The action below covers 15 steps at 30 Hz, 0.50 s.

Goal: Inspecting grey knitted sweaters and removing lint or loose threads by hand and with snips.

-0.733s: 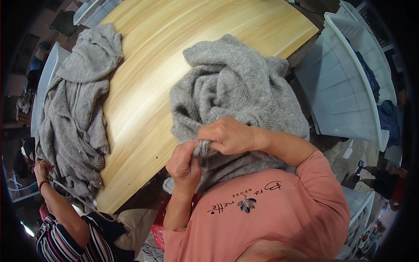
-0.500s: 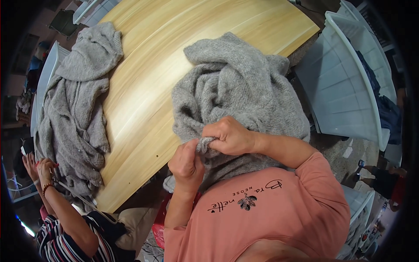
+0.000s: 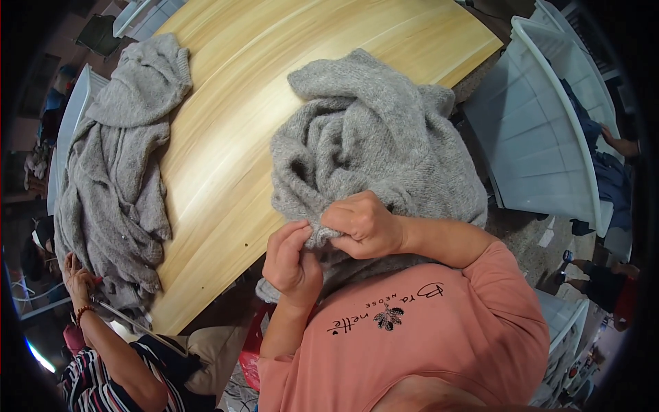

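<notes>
A grey knitted sweater (image 3: pixel 384 130) lies bunched at the near edge of the wooden table, part of it draping toward my body. Both hands pinch one gathered edge of it close together. My left hand (image 3: pixel 292 264) grips the edge from the left with thumb and fingers closed. Just beside it, my right hand (image 3: pixel 364 223) is closed on the same bit of knit, its knuckles up. The small fold between my fingertips shows only in part, and I cannot make out anything else in either hand.
The wooden table (image 3: pixel 226 137) spreads ahead. On its left lies another grey knitted garment (image 3: pixel 117 185), with a co-worker's hands (image 3: pixel 79 281) at its near end. A pale plastic bin (image 3: pixel 542 123) holding dark cloth stands at right; another person's hand (image 3: pixel 621 144) reaches into it.
My fingers have shifted slightly along the knit edge, the right hand turning a little lower. The co-worker's hands at left have come together and lower. A hand has appeared at the right bin.
</notes>
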Available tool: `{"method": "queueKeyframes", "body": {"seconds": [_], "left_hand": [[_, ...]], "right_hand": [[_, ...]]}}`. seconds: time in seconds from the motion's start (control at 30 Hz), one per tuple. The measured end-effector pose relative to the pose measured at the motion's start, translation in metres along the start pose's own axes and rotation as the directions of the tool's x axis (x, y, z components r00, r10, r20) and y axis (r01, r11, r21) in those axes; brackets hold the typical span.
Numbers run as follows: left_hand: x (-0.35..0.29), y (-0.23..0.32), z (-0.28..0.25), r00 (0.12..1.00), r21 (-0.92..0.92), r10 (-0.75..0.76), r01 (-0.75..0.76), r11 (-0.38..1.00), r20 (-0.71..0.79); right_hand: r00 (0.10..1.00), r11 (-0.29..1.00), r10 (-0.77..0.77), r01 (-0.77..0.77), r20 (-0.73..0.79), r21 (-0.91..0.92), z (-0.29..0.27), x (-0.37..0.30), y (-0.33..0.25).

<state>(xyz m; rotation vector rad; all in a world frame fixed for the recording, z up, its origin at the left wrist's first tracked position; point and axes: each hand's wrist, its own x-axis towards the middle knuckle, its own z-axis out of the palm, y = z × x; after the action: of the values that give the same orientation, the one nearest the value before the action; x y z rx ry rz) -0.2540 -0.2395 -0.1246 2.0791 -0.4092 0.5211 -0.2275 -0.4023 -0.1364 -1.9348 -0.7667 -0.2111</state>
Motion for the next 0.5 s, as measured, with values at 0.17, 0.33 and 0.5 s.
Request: {"method": "queueKeyframes", "body": {"seconds": [0.17, 0.33, 0.5], "left_hand": [[-0.004, 0.002, 0.006, 0.975, 0.142, 0.198, -0.183, 0.973, -0.100], [-0.006, 0.003, 0.008, 0.952, 0.175, 0.289, -0.268, 0.947, -0.103], [-0.005, 0.002, 0.002, 0.900, 0.125, 0.435, -0.428, 0.895, -0.036]], "right_hand": [[0.990, 0.998, -0.067, 0.064, -0.127, -0.027, 0.010, 0.006, -0.002], [0.979, 0.995, -0.081, 0.071, -0.186, -0.064, 0.011, 0.014, 0.002], [0.946, 0.975, -0.206, 0.177, -0.251, -0.135, 0.002, 0.009, -0.005]]}}
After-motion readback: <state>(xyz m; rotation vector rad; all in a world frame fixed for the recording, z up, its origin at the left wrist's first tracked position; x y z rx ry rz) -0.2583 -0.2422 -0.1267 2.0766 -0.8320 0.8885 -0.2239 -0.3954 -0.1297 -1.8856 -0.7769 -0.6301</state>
